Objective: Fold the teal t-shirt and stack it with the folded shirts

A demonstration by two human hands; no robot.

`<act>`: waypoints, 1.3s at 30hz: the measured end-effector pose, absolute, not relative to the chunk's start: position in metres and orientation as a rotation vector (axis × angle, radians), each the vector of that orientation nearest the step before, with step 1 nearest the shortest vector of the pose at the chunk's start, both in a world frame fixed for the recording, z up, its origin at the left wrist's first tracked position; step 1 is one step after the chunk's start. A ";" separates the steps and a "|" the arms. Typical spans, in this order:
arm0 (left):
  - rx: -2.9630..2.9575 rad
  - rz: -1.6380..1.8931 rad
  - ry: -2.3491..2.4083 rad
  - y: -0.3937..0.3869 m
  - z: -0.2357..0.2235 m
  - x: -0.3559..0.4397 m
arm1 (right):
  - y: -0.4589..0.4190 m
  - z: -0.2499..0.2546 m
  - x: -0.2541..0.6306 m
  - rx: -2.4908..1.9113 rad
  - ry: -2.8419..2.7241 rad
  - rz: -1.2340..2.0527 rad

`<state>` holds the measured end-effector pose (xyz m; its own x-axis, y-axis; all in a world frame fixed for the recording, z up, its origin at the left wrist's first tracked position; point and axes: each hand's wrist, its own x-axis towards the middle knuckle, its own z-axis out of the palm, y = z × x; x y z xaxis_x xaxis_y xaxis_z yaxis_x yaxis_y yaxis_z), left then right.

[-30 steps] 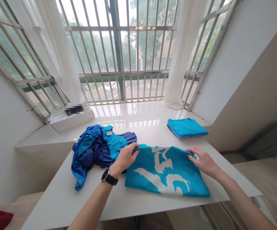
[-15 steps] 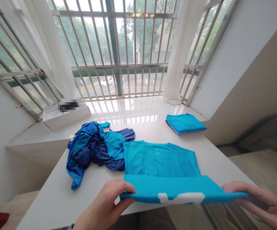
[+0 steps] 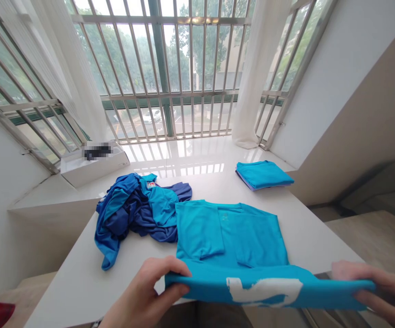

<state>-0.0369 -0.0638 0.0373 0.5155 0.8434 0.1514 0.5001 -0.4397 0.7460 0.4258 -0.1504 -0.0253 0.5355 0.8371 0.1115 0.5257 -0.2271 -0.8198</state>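
Observation:
A turquoise T-shirt [image 3: 231,237] with a white print lies on the white table [image 3: 81,282], its sleeves folded inward. Its near hem [image 3: 269,291] is lifted off the table toward me. My left hand [image 3: 146,296] pinches the hem's left corner, thumb on top. My right hand [image 3: 382,289] grips the right corner at the frame's lower right edge. Both hands are closed on the cloth and hover just past the table's front edge.
A heap of blue shirts [image 3: 135,209] lies on the table's left. A folded turquoise stack [image 3: 264,174] sits at the far right corner. A white box [image 3: 93,163] rests on the window sill. Barred windows and curtains stand behind.
The shirt has been turned over, with its plain side now up and its sleeves folded in. Both hands drew back from the far edge to the near hem and lifted it toward me.

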 end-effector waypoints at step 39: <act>1.979 0.652 1.431 0.087 -0.044 0.016 | 0.003 -0.075 0.392 -2.407 -1.609 0.309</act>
<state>0.0161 0.0874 -0.0441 0.2963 0.9542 0.0410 0.6572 -0.2349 0.7162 0.3916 0.0029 -0.0750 0.3750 0.9258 -0.0474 0.8775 -0.3709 -0.3041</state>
